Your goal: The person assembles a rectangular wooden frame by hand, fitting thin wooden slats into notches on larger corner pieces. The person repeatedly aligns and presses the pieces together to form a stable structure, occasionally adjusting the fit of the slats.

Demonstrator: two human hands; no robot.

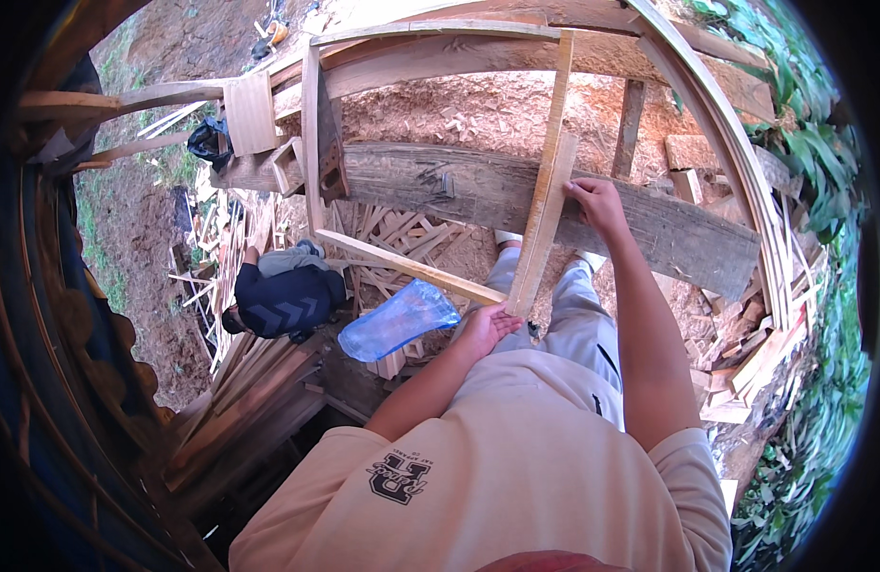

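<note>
A rectangular frame of thin pale wooden strips spans the area in front of me, its near corner close to my waist. My left hand lies palm up with fingers stretched out, touching that near corner. My right hand is closed, thumb and fingers pinched at the edge of the right-hand wooden strip; anything smaller between the fingertips is too small to make out. The near strip runs left from the corner to the left strip. Under the frame lies a weathered plank.
A handsaw is by the frame's left side. Another person bends down at the left among wood offcuts. A translucent blue plastic bag is left of my left hand. Stacked boards stand lower left; long curved-looking strips rise at right.
</note>
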